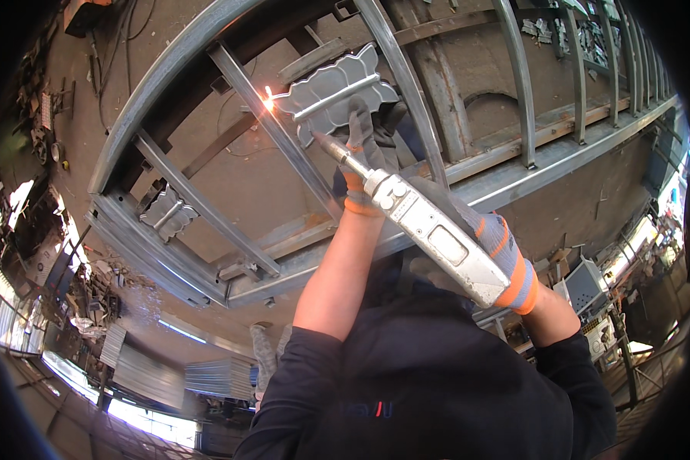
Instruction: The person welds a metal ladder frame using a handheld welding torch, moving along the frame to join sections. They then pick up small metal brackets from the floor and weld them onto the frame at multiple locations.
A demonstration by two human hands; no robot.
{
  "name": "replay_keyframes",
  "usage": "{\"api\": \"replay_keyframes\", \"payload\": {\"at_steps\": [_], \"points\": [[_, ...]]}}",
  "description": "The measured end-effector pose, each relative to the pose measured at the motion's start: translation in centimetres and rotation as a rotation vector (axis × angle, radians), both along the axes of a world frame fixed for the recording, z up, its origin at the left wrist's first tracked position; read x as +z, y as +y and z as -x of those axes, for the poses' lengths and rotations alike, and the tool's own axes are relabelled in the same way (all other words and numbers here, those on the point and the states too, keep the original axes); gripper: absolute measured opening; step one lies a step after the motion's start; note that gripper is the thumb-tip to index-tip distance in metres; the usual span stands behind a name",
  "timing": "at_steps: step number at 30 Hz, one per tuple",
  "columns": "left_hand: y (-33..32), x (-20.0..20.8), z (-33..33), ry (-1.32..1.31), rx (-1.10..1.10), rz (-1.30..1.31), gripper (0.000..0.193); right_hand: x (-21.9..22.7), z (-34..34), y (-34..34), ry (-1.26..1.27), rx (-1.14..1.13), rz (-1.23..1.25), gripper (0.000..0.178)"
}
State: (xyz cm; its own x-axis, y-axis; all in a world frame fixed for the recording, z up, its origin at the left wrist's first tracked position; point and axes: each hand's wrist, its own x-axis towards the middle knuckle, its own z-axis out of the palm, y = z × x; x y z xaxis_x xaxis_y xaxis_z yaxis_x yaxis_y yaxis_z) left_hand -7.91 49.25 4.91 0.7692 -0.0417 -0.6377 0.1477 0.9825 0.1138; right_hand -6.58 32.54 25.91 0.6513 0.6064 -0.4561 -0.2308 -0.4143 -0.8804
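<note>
My left hand (369,146), in a grey glove with an orange cuff, is closed on the lower edge of a wavy, leaf-shaped grey metal ornament (337,92). The ornament sits between two bars of a curved metal frame. A bright orange spark (268,100) glows where its left tip meets a slanted square bar (272,126). In my right hand (494,238), gloved alike, is a silver handheld laser welding gun (433,234). Its body hides most of my right fingers. The gun's dark nozzle (331,146) points up and left, near the ornament's lower left end.
A smaller ornament (169,213) sits between bars at the frame's lower left. The frame's long lower rail (514,184) runs close in front of my body. Metal scrap (92,299) lies at left, and corrugated sheets (218,379) at lower left. Cables (119,46) trail across the floor.
</note>
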Motion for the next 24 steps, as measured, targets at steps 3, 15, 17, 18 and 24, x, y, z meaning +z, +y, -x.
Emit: {"api": "replay_keyframes", "payload": {"at_steps": [3, 15, 17, 18, 24], "points": [[-1.0, -0.4, -0.6, 0.009, 0.027, -0.115, 0.036, 0.0, 0.3, 0.1, 0.056, -0.049, -0.025, 0.073], [-2.4, -1.1, -1.6, 0.063, 0.105, -0.361, 0.036, -2.0, 0.8, 1.2, 0.174, -0.11, -0.069, 0.062], [-2.4, -1.1, -1.6, 0.067, 0.111, -0.374, 0.036, -1.5, 0.4, 1.3, 0.349, -0.16, -0.095, 0.061], [-2.3, -1.0, -1.6, 0.069, 0.115, -0.381, 0.036, -1.4, 0.2, 1.4, 0.404, -0.177, -0.104, 0.061], [-2.5, -1.0, -1.5, 0.082, 0.119, -0.414, 0.037, -1.7, 0.6, 1.5, 0.407, -0.224, -0.134, 0.059]]}}
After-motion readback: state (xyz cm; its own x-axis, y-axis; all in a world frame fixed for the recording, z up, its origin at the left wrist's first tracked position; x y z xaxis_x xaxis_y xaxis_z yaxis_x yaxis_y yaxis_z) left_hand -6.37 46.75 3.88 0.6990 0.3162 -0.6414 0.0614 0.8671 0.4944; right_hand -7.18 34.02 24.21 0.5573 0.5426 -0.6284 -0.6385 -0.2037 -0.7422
